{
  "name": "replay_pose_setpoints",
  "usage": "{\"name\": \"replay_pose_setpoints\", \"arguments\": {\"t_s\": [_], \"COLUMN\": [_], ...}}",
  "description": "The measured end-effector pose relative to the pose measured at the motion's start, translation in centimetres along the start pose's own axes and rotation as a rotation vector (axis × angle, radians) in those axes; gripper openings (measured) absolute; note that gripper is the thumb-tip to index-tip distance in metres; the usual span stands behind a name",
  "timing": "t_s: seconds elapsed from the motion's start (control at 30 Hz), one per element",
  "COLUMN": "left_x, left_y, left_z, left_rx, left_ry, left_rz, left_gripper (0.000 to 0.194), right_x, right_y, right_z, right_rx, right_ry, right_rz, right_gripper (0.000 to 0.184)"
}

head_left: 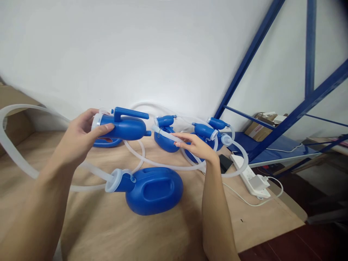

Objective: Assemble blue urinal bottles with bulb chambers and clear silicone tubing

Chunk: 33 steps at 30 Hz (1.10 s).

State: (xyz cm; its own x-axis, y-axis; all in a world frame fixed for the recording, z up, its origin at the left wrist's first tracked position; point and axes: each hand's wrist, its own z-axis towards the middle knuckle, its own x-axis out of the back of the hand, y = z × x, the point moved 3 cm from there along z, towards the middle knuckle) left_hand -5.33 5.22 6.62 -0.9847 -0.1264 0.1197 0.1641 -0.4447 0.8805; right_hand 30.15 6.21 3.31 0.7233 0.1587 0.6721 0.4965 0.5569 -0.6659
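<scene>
My left hand (81,136) is closed round the wide end of a blue plastic funnel piece (123,127) with a handle on top, held above the table. Its narrow tip points right toward the end of a translucent white hose (165,133). My right hand (194,145) pinches that hose near its end, fingers curled around it. Below lies a large blue bottle (153,190) on its side, with a white collar and another hose joined to its neck.
More blue bottles and funnel pieces (208,131) with looped hoses sit at the back of the wooden table (258,221). A white power strip (248,177) with a plugged adapter lies at the right edge. Blue metal shelving (307,105) stands to the right.
</scene>
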Motion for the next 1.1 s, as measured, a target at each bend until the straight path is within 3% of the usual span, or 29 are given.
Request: {"name": "replay_pose_setpoints", "arguments": {"t_s": [0.23, 0.43, 0.57, 0.67, 0.9, 0.97, 1.1], "left_x": [-1.5, -0.8, -0.8, -1.0, -1.2, -1.3, -1.4], "left_y": [0.4, 0.4, 0.3, 0.5, 0.7, 0.6, 0.5], "left_z": [-0.3, -0.2, -0.2, -0.3, -0.4, -0.4, -0.4], "left_rx": [0.051, -0.002, 0.007, 0.002, -0.008, -0.005, 0.000], "left_ry": [-0.067, 0.002, -0.011, -0.016, -0.029, -0.030, -0.044], "left_rz": [-0.004, 0.018, 0.017, 0.016, 0.007, 0.006, 0.011], "left_gripper": [0.046, 0.042, 0.043, 0.044, 0.042, 0.043, 0.044], "right_x": [-1.0, -6.2, -9.4, -10.0, -10.0, -10.2, -10.0], "right_y": [4.0, 8.0, 8.7, 8.5, 8.3, 8.5, 8.2], "right_z": [0.3, 2.1, 2.7, 2.7, 2.4, 2.6, 3.0], "right_rx": [-0.170, -0.311, -0.383, -0.407, -0.483, -0.514, -0.467], "right_ry": [-0.115, -0.390, -0.545, -0.580, -0.677, -0.642, -0.563], "right_rz": [-0.046, -0.162, -0.255, -0.301, -0.516, -0.550, -0.470], "right_gripper": [0.045, 0.067, 0.058, 0.054, 0.106, 0.098, 0.052]}}
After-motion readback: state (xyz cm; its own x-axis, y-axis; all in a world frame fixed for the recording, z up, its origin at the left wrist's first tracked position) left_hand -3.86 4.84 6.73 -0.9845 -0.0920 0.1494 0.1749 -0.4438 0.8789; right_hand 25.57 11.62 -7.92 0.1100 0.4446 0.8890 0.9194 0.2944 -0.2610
